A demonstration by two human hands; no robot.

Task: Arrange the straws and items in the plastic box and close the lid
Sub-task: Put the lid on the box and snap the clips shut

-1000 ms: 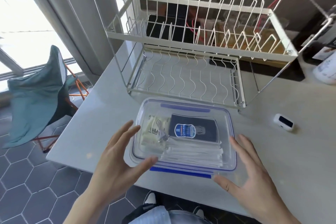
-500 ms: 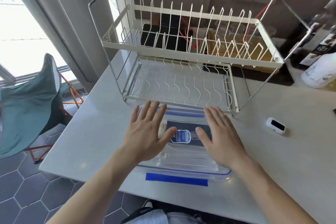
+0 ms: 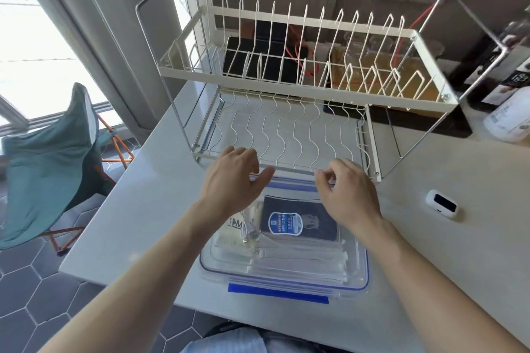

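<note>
Plastic box [image 3: 284, 241] sat on the counter [image 3: 149, 209] just before the dish rack [image 3: 289, 77], lid [image 3: 286, 275] already on, straws [image 3: 298, 264] and dark packet [image 3: 298, 219] inside. Closing was the step in hand — left hand [image 3: 232, 183] and right hand [image 3: 348, 195] reached over the far edge, fingers loosely curled, apparently gripping nothing. Next: press down the far blue latch [image 3: 289, 180], then the near one.

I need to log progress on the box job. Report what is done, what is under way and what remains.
Done: the wrapped straws and dark packet lie inside the plastic box, and the lid sits on top. Under way: the left hand and right hand are at the far blue latch, fingers curled over that edge. Left: the near blue latch appears to stick out flat, probably unfastened.
</note>
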